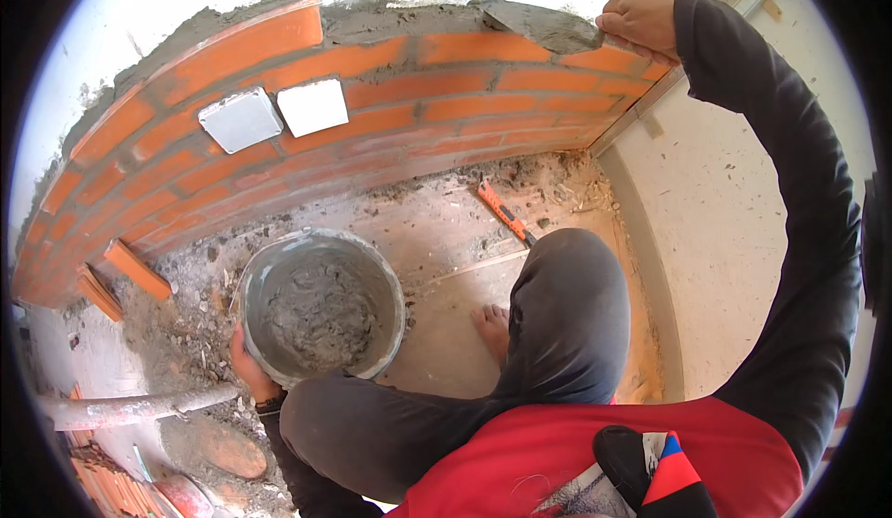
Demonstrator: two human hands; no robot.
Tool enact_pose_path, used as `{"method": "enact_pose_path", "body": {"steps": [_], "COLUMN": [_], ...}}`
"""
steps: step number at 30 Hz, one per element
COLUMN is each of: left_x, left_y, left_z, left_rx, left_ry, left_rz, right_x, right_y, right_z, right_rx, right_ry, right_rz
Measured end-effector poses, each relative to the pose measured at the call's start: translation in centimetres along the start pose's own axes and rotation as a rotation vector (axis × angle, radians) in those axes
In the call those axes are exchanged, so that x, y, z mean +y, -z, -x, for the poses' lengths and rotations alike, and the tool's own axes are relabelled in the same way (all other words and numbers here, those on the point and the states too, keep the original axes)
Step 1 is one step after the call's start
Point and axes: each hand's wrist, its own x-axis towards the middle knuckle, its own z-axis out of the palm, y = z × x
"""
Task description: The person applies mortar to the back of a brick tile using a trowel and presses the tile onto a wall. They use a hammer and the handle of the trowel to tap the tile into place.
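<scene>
My right hand [641, 21] is raised to the top of an orange brick wall [455, 81], at its right end. Its fingers are closed round a trowel [544, 26], whose grey blade lies along the mortar on the top course. The handle is mostly hidden in the fist. Lower left, my left hand [251, 365] grips the side of a round grey bucket [398, 281] standing on the floor. Wet grey mortar [321, 318] partly fills it. A mortar bed [400, 22] runs along the wall top beside one laid brick [243, 53].
Two square cover plates, one grey [240, 120] and one white [312, 107], sit on the wall. Loose brick pieces [137, 269] lean at its left foot. An orange-and-black hand tool [503, 209] lies near my knee. A pale pole [139, 411] and stacked bricks [111, 485] are lower left.
</scene>
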Motion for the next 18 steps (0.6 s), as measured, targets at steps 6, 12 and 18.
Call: {"method": "enact_pose_path", "body": {"steps": [6,12,18], "left_x": [0.1,-0.3,0.6], "left_y": [-0.5,-0.4,-0.3], "left_z": [1.1,0.7,0.5], "left_rx": [0.080,0.048,0.077], "left_ry": [-0.027,0.002,0.039], "left_rz": [-0.033,-0.004,0.015], "right_x": [1.4,3.2,5.1], "right_y": [0.5,-0.8,-3.8], "right_z": [-0.3,0.5,1.4], "right_rx": [-0.036,0.045,0.123], "right_ry": [-0.042,-0.058,-0.130], "right_rz": [0.061,-0.042,-0.154]}}
